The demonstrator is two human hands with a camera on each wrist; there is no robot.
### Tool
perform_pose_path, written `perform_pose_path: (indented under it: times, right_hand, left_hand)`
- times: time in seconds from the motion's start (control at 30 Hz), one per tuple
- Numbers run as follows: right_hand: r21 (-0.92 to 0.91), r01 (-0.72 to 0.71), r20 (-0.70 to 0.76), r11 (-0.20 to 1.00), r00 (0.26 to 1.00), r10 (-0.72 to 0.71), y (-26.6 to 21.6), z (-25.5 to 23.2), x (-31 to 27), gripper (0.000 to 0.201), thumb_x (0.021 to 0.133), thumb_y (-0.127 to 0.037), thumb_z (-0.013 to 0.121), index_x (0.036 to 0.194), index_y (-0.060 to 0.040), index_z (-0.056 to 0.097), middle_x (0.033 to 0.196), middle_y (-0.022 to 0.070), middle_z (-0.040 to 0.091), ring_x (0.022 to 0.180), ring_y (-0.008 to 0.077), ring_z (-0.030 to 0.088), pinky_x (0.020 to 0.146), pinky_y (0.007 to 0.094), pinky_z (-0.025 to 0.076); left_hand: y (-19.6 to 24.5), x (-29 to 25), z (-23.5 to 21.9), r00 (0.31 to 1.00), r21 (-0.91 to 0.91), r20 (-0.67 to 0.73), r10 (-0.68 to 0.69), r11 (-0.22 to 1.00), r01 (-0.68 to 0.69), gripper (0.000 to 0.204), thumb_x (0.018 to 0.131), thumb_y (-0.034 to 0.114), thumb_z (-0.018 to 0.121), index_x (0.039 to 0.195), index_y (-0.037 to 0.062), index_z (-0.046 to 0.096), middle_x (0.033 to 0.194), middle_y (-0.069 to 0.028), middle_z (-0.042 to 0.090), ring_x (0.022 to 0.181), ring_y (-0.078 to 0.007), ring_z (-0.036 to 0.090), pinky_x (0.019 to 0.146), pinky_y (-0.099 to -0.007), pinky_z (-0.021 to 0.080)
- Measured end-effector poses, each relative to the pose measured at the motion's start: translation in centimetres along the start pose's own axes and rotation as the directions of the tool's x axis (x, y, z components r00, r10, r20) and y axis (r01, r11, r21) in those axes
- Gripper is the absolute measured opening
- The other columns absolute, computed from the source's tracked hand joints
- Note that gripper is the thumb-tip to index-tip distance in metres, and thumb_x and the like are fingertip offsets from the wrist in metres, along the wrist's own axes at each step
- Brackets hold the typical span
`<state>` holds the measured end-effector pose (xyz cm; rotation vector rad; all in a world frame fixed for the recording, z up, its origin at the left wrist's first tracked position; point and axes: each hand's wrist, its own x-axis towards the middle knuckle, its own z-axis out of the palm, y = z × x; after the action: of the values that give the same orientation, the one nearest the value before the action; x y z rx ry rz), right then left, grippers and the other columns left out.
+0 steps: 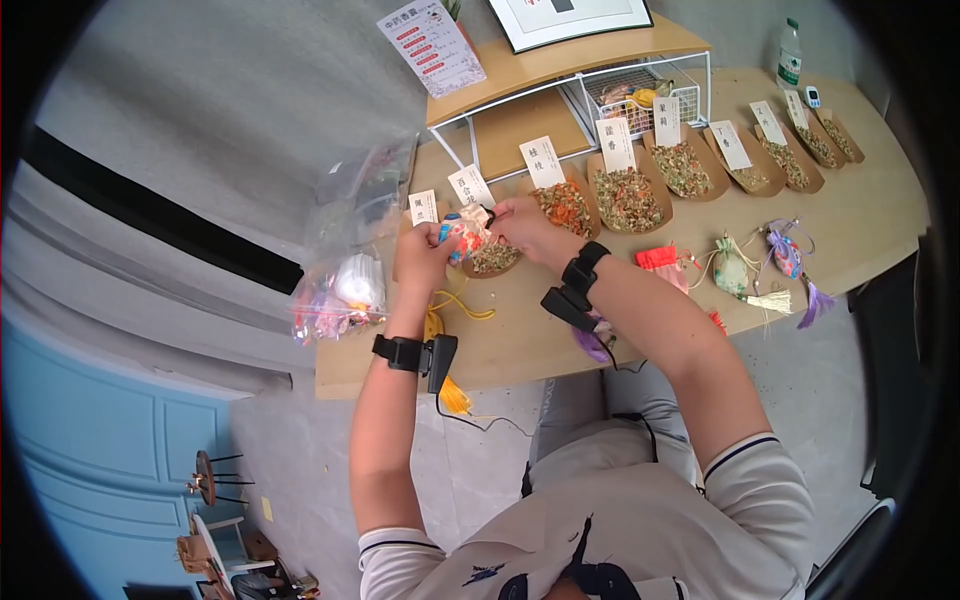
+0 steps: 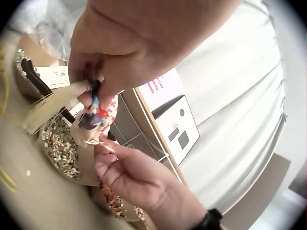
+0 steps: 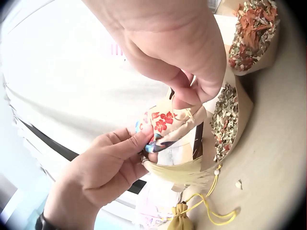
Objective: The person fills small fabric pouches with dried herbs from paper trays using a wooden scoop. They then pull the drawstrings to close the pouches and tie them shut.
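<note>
A small cream sachet pouch (image 1: pixel 466 234) with red flowers and blue patches hangs between both hands above the left part of the table. My left hand (image 1: pixel 423 260) grips its body, thumb across the printed cloth in the right wrist view. From that end trails a pale yellow tassel (image 3: pixel 175 172). With thumb and fingertips my right hand (image 1: pixel 535 232) pinches the gathered mouth of the pouch by its cord. Just below lies a paper tray of dried herbs (image 3: pixel 224 122). A yellow drawstring pouch (image 3: pixel 180 218) rests on the table near my left wrist.
Several herb trays with name cards curve along the table, one with orange petals (image 1: pixel 563 208). Finished-looking sachets, one green (image 1: pixel 730 268) and one purple (image 1: pixel 785 255), lie at the right. A clear plastic bag (image 1: pixel 345 285) sits at the left edge; a wooden shelf (image 1: pixel 560 55) stands behind.
</note>
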<state>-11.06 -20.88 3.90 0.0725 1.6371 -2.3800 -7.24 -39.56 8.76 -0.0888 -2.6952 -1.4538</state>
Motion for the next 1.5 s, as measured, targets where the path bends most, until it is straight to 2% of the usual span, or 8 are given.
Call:
perform_pose_path:
  times: [0.2, 0.3, 0.5, 0.6, 0.8, 1.1, 1.4, 1.5]
  right_hand:
    - [-0.008, 0.014, 0.004, 1.0, 1.0, -0.014, 0.2, 0.1, -0.3, 0.012, 0.08, 0.011, 0.065, 0.088, 0.0024, 0.069, 0.076, 0.0089, 0.067, 0.061, 0.0149, 0.062, 0.051, 0.0274, 0.047]
    - [-0.017, 0.02, -0.018, 1.0, 1.0, -0.02, 0.4, 0.3, -0.3, 0.014, 0.08, 0.011, 0.065, 0.091, 0.0026, 0.068, 0.077, 0.0087, 0.067, 0.062, 0.0146, 0.062, 0.051, 0.0273, 0.047]
    - [-0.042, 0.079, -0.01, 0.996, 0.997, -0.08, -0.2, 0.6, -1.0, 0.024, 0.082, 0.012, 0.06, 0.105, 0.0053, 0.062, 0.082, 0.0103, 0.065, 0.064, 0.0154, 0.061, 0.054, 0.0266, 0.048]
    - [-0.041, 0.092, -0.007, 0.995, 0.996, -0.092, -0.3, 0.6, -1.1, 0.025, 0.081, 0.012, 0.059, 0.105, 0.0058, 0.062, 0.083, 0.0097, 0.065, 0.064, 0.015, 0.061, 0.055, 0.0264, 0.048]
    - [-0.016, 0.124, 0.0, 0.992, 0.992, -0.124, 0.2, 0.2, -0.6, 0.024, 0.078, 0.01, 0.064, 0.101, 0.0041, 0.065, 0.085, 0.0092, 0.067, 0.069, 0.0159, 0.065, 0.055, 0.0288, 0.05]
    - [-0.058, 0.138, 0.016, 0.989, 0.99, -0.138, -0.2, 0.4, -1.2, 0.028, 0.08, 0.011, 0.063, 0.108, 0.0047, 0.064, 0.086, 0.0079, 0.066, 0.066, 0.0134, 0.064, 0.055, 0.0245, 0.047]
    - [-0.332, 0.332, 0.341, 0.883, 0.915, -0.216, -1.8, -1.0, -4.1, 0.015, 0.081, 0.008, 0.061, 0.092, 0.0034, 0.069, 0.075, 0.0068, 0.068, 0.067, 0.0137, 0.066, 0.056, 0.0271, 0.051]
    - [-0.45, 0.383, 0.442, 0.807, 0.88, -0.171, -2.4, -2.3, -5.8, 0.011, 0.08, 0.004, 0.066, 0.089, 0.001, 0.071, 0.072, 0.0058, 0.069, 0.066, 0.0135, 0.067, 0.057, 0.0273, 0.052]
  left_hand:
    - [3.1, -2.1, 1.6, 0.984, 0.323, -0.142, 0.106, 0.945, -0.055, 0.032, 0.078, 0.02, 0.084, 0.092, -0.0029, 0.067, 0.073, -0.0147, 0.068, 0.065, -0.0181, 0.067, 0.056, -0.0316, 0.048]
    - [0.6, -1.7, 1.3, 0.979, 0.216, -0.113, 0.172, 0.966, -0.145, 0.036, 0.075, 0.022, 0.086, 0.091, -0.0031, 0.067, 0.073, -0.0125, 0.068, 0.065, -0.017, 0.066, 0.056, -0.0315, 0.048]
    - [-0.1, -1.5, 1.3, 0.996, -0.049, -0.091, -0.02, 0.999, 0.015, 0.026, 0.083, 0.018, 0.08, 0.082, -0.0024, 0.064, 0.066, -0.0055, 0.063, 0.055, -0.0123, 0.061, 0.05, -0.0298, 0.045]
    - [1.3, -2.6, 1.8, 0.987, 0.032, -0.158, -0.005, 0.999, 0.01, 0.025, 0.09, 0.017, 0.074, 0.078, -0.0014, 0.063, 0.064, -0.0049, 0.062, 0.051, -0.0099, 0.058, 0.045, -0.0272, 0.042]
    - [0.9, -3.1, 2.7, 0.989, -0.385, -0.051, -0.14, 0.917, 0.109, 0.027, 0.097, 0.022, 0.067, 0.083, -0.0023, 0.067, 0.058, -0.0031, 0.06, 0.045, -0.0067, 0.055, 0.04, -0.0214, 0.038]
    - [2.0, -3.9, 1.6, 0.975, -0.037, -0.118, -0.186, 0.982, 0.183, 0.022, 0.094, 0.023, 0.07, 0.089, 0.0016, 0.071, 0.066, 0.0002, 0.066, 0.046, -0.0047, 0.053, 0.04, -0.0219, 0.035]
    - [2.2, -10.8, 0.6, 0.953, -0.376, 0.209, -0.22, 0.881, 0.286, 0.02, 0.095, 0.02, 0.068, 0.101, 0.0015, 0.072, 0.085, -0.0037, 0.071, 0.064, -0.0097, 0.065, 0.054, -0.0256, 0.047]
    - [-1.3, -13.5, -0.8, 0.99, -0.009, 0.13, 0.049, 0.999, -0.048, 0.021, 0.095, 0.018, 0.067, 0.106, -0.0002, 0.069, 0.089, -0.008, 0.073, 0.07, -0.0185, 0.068, 0.063, -0.0294, 0.051]
